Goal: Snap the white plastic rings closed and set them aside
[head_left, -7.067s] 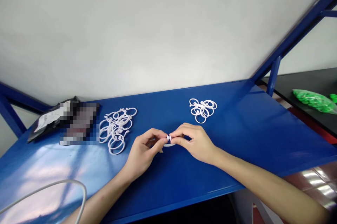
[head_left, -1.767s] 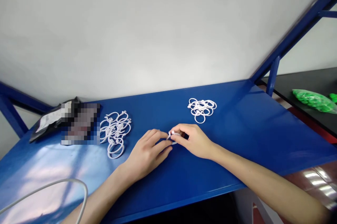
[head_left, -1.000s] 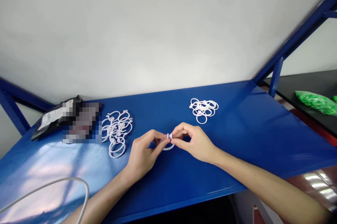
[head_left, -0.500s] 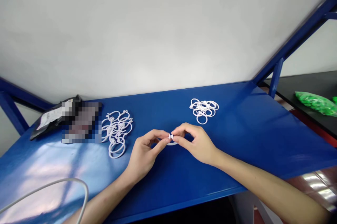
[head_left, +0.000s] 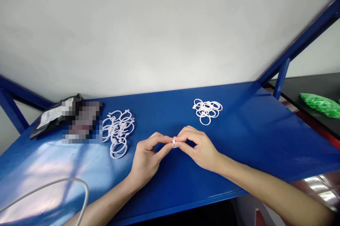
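My left hand (head_left: 148,155) and my right hand (head_left: 198,146) meet over the middle of the blue table (head_left: 239,141). Both pinch one white plastic ring (head_left: 174,142) between thumb and fingertips, and only the ring's two ends show between the fingers. The rest of the ring is hidden behind my hands. A pile of white rings (head_left: 118,130) lies to the left of my left hand. A smaller, tighter pile of white rings (head_left: 207,108) lies beyond my right hand.
A black packet with a white label (head_left: 57,118) lies at the table's back left. A grey cable (head_left: 66,183) loops over the near left corner. Blue frame bars (head_left: 300,42) rise at the right. A green bag (head_left: 320,99) sits on a dark surface far right.
My fingertips have pressed closer together around the ring's ends, hiding more of the ring. The view has shifted slightly. The two piles have not moved.
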